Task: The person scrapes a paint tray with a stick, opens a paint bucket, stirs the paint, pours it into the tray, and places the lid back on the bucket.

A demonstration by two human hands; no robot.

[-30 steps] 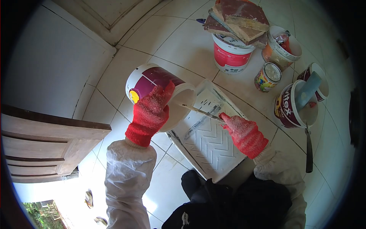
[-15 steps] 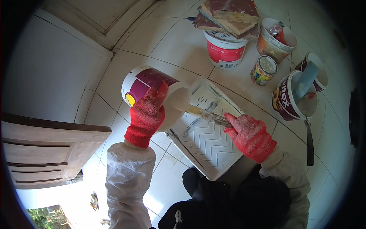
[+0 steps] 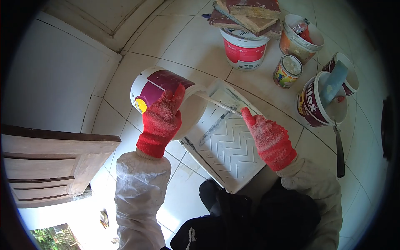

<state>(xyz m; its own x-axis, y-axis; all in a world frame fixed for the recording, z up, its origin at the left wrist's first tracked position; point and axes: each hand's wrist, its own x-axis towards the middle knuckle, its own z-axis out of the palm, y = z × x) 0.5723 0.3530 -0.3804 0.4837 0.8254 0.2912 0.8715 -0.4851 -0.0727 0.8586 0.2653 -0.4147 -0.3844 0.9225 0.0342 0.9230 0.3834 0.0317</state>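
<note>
My left hand (image 3: 161,118), in a red glove, grips a white and purple bucket (image 3: 156,79) tipped on its side, its mouth facing right over the tray. In my red-gloved right hand (image 3: 271,139) is a thin, flat stick (image 3: 221,104), seen nearly edge-on, whose far end reaches the bucket's rim. Beneath both, a white paint tray (image 3: 229,154) with zigzag ridges lies on the tiled floor. The bucket's inside looks coated in whitish paint.
A red and white bucket (image 3: 245,52) bears stacked boards (image 3: 250,16). Beside it stand a stained bucket (image 3: 298,46), a small can (image 3: 287,71) and a Vitex bucket (image 3: 310,104) holding a bluish blade (image 3: 334,83). A wooden door (image 3: 54,166) is at the left.
The stick has turned from its flat face to nearly edge-on, its far end now up at the bucket's rim. My left hand still grips the tipped bucket.
</note>
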